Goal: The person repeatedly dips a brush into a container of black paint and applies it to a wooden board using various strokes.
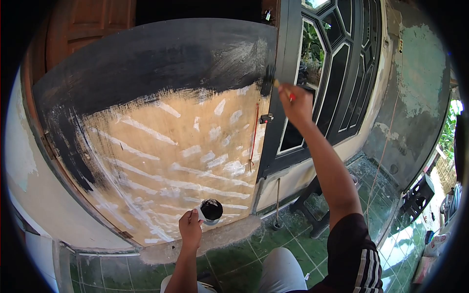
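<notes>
Grasping a slim paintbrush (277, 83) with a partly red handle in the right hand (296, 103), seemingly coating the far right edge of a large tan wooden panel (205, 141), black across its far part. Pinching a round white cup (211, 222) of black paint (211, 208) in the left hand (190, 225), near the panel's lower edge; calling for light, controlled bristle contact and a level cup.

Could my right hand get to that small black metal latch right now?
Probably yes: the latch looks close to the right hand, with nothing visible between, though those fingers hold a tan-and-red paintbrush.
</notes>
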Demonstrator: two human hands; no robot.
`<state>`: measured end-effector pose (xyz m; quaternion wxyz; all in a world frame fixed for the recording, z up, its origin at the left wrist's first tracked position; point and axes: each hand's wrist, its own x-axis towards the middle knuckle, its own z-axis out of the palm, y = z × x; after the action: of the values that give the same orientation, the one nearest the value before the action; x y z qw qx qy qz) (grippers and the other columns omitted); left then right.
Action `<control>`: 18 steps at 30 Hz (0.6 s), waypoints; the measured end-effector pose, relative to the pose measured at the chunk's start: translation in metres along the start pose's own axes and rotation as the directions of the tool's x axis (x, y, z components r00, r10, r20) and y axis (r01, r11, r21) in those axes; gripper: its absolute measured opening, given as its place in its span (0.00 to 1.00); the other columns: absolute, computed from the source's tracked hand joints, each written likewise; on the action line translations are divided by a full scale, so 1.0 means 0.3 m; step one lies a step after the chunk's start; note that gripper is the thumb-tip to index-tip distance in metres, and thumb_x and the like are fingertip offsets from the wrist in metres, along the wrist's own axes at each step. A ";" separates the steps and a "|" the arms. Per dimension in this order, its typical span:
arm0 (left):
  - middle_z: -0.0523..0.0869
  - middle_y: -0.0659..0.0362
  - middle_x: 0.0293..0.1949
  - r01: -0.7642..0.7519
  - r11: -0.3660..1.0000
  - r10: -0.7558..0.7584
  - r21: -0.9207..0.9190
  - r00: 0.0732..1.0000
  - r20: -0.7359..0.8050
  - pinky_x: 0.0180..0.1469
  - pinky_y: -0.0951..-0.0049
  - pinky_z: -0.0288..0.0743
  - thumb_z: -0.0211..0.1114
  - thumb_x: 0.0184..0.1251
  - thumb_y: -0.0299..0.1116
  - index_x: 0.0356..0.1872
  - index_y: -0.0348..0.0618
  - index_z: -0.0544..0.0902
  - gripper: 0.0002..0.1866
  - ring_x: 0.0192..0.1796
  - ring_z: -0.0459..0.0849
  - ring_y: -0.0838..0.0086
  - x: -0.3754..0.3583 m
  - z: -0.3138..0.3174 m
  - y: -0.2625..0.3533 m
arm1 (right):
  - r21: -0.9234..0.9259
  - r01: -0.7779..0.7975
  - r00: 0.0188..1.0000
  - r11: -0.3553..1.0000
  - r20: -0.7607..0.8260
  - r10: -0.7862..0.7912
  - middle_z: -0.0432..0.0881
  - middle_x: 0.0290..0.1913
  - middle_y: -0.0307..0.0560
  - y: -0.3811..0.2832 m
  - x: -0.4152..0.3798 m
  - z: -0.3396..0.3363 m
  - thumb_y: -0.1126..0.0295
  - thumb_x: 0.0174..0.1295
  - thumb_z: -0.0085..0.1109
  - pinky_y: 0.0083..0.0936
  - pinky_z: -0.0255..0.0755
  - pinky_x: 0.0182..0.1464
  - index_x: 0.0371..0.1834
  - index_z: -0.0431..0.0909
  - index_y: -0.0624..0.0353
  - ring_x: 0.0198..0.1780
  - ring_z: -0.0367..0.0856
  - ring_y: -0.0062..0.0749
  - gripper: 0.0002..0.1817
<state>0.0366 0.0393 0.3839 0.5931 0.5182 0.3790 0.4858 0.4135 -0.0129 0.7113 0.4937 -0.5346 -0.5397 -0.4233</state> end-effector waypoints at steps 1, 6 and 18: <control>0.87 0.55 0.41 0.005 1.000 -0.005 0.005 1.000 -0.001 0.48 0.73 0.84 0.58 0.82 0.39 0.48 0.28 0.84 0.19 0.42 0.86 0.76 0.001 -0.003 -0.003 | -0.020 0.021 0.998 1.000 0.054 -0.019 0.88 0.34 0.61 0.003 -0.053 -0.011 0.67 0.64 0.67 0.39 0.82 0.43 0.42 0.90 0.61 0.38 0.90 0.53 0.09; 0.87 0.55 0.41 0.034 0.999 -0.033 0.014 0.999 -0.016 0.49 0.72 0.84 0.58 0.82 0.39 0.48 0.28 0.84 0.18 0.43 0.86 0.75 -0.007 -0.009 0.014 | -0.002 -0.042 0.869 0.999 0.493 0.038 0.88 0.34 0.61 0.028 -0.103 -0.103 0.68 0.64 0.67 0.38 0.82 0.43 0.41 0.90 0.62 0.37 0.90 0.51 0.09; 0.87 0.54 0.42 0.019 1.000 -0.019 0.019 1.000 -0.017 0.50 0.71 0.85 0.58 0.83 0.38 0.48 0.28 0.84 0.18 0.44 0.86 0.74 -0.003 -0.002 0.007 | 0.025 0.048 0.951 0.999 0.304 -0.053 0.90 0.36 0.54 -0.037 0.324 -0.196 0.67 0.62 0.71 0.35 0.80 0.44 0.45 0.91 0.56 0.35 0.87 0.45 0.10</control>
<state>0.0355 0.0385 0.3858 0.5894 0.5161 0.3936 0.4810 0.4130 -0.0560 0.8170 0.3985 -0.5752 -0.6263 -0.3437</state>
